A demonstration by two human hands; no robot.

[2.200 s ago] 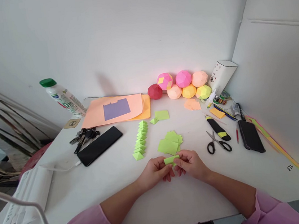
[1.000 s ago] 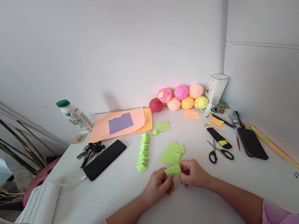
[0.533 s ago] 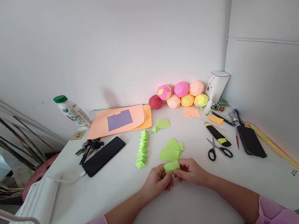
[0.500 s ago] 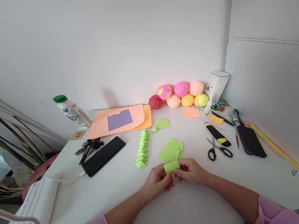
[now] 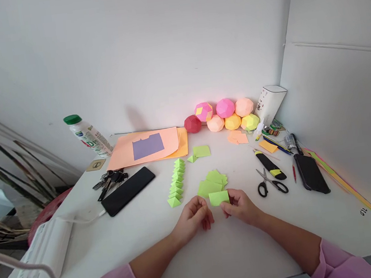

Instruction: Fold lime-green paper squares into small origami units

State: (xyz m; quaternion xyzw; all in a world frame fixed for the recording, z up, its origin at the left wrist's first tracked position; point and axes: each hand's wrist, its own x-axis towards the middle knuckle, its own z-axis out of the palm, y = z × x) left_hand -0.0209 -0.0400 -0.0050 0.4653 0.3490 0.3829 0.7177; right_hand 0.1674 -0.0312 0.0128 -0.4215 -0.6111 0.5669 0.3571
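Observation:
My right hand (image 5: 241, 206) pinches a small folded piece of light green paper (image 5: 219, 198) by its right edge, thumb in front. To its left, my left hand (image 5: 195, 216) is apart from the paper, its fingers curled in with nothing visible in them. Just beyond lies a loose stack of green paper pieces (image 5: 210, 186), partly covered by the held one. A row of folded green paper units (image 5: 176, 184) stands to the left of the stack. Farther back, a single folded green unit (image 5: 192, 159) lies beside a flat green sheet (image 5: 202, 151).
Scissors (image 5: 271, 185), a box cutter (image 5: 270, 165) and a black phone (image 5: 310, 174) lie on the right. Several faceted paper balls (image 5: 225, 108) are piled against the wall. On the left are a black power bank (image 5: 129, 191), keys (image 5: 112, 180), a bottle (image 5: 90, 136) and orange sheets (image 5: 119, 154).
My left hand has let go of the green paper and drawn slightly away to the left. My right hand keeps the paper, now a little farther right and showing more of its face.

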